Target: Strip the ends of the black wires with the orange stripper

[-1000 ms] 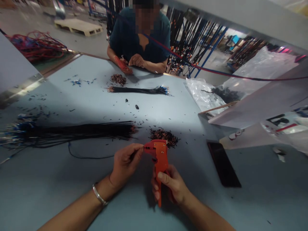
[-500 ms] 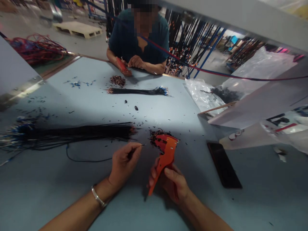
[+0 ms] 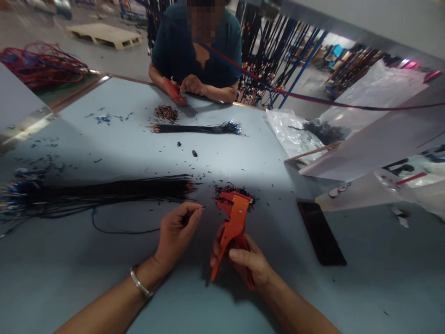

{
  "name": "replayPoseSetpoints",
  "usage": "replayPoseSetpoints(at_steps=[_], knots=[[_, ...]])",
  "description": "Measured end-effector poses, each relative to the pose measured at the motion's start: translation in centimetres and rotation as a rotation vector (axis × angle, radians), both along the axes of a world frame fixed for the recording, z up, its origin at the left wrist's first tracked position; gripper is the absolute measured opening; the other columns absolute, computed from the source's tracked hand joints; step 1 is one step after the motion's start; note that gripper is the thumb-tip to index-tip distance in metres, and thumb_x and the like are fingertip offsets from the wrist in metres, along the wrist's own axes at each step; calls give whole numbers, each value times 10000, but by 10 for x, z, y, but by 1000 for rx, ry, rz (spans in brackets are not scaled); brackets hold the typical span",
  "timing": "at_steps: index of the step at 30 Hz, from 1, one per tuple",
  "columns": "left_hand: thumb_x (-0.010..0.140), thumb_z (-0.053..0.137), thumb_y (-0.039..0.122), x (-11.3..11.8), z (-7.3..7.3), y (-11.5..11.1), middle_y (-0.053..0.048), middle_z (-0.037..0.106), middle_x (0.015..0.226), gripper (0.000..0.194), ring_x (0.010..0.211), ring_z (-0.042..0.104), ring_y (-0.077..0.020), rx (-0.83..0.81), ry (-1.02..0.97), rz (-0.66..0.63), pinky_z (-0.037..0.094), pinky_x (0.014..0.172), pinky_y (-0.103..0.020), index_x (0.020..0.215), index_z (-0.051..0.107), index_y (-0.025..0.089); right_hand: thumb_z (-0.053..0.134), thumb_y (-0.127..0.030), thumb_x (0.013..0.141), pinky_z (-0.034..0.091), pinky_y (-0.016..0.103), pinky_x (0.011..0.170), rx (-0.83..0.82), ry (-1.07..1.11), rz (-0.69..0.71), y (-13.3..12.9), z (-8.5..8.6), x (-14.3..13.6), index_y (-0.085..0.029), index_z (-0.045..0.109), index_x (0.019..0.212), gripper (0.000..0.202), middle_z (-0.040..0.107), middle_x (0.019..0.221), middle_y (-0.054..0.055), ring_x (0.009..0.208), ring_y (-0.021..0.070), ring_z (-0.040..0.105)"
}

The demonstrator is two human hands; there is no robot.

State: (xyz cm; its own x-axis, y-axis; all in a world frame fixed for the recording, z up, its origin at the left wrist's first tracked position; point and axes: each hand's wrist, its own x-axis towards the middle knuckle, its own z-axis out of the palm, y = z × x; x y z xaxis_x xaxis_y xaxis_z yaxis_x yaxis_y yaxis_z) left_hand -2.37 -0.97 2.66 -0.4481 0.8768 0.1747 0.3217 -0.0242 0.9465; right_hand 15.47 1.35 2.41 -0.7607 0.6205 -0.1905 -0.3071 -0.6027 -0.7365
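My left hand (image 3: 181,232) is closed in a pinch on a thin black wire (image 3: 128,232), whose short end pokes out past the fingertips and whose length loops back to the left. Wrapped around the handles of an orange-red wire stripper (image 3: 236,220) is my right hand (image 3: 239,260). The stripper's jaws point up and left, a little apart from the wire end. Behind the jaws lies a pile of black insulation scraps (image 3: 229,189). A thick bundle of black wires (image 3: 118,191) stretches across the left, its far-left ends tipped with blue and silver terminals.
Across the table (image 3: 139,155) a co-worker (image 3: 196,51) holds another red tool (image 3: 174,93) near a second wire bundle (image 3: 194,128) and a copper-coloured scrap pile (image 3: 166,112). A black phone (image 3: 321,232) lies at right. Plastic bags (image 3: 295,134) and a white panel (image 3: 375,130) stand beyond it.
The whole view has shifted slightly. The wire stripper has moved a little left, nearer the wire end, and its jaws show more clearly. My left hand keeps its pinch on the wire.
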Motion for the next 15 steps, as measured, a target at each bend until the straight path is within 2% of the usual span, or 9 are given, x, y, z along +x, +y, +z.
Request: replayPoseSetpoints(at_steps=[3, 6, 12, 15], knots=[[828, 602, 313, 0, 0, 1, 9, 628, 622, 193, 584, 542, -110, -10, -43, -11, 443, 532, -187, 752, 683, 155, 739, -395, 732, 521, 314, 617, 110, -68, -28, 4, 8, 1, -170, 579, 986, 375, 601, 842, 36, 722, 184, 626], [822, 613, 330, 0, -1, 2, 14, 607, 612, 204, 570, 511, -103, -14, -103, -25, 423, 521, -185, 750, 682, 152, 706, -393, 770, 493, 294, 630, 281, -227, -52, 12, 14, 5, -171, 578, 964, 322, 593, 834, 36, 724, 171, 592], [816, 634, 344, -2, -5, 4, 5, 608, 654, 207, 620, 517, -110, -20, -262, -49, 422, 558, -192, 754, 678, 151, 591, -302, 839, 417, 273, 614, 911, -713, -103, 25, 26, 6, -189, 560, 922, 144, 594, 778, 20, 659, 152, 520], [818, 632, 351, -2, -8, 4, -6, 629, 687, 210, 638, 536, -118, 2, -366, -91, 442, 594, -208, 770, 678, 152, 571, -244, 820, 454, 308, 674, 1257, -843, -92, 27, 29, 1, -179, 550, 1051, 241, 638, 899, 67, 756, 199, 580]])
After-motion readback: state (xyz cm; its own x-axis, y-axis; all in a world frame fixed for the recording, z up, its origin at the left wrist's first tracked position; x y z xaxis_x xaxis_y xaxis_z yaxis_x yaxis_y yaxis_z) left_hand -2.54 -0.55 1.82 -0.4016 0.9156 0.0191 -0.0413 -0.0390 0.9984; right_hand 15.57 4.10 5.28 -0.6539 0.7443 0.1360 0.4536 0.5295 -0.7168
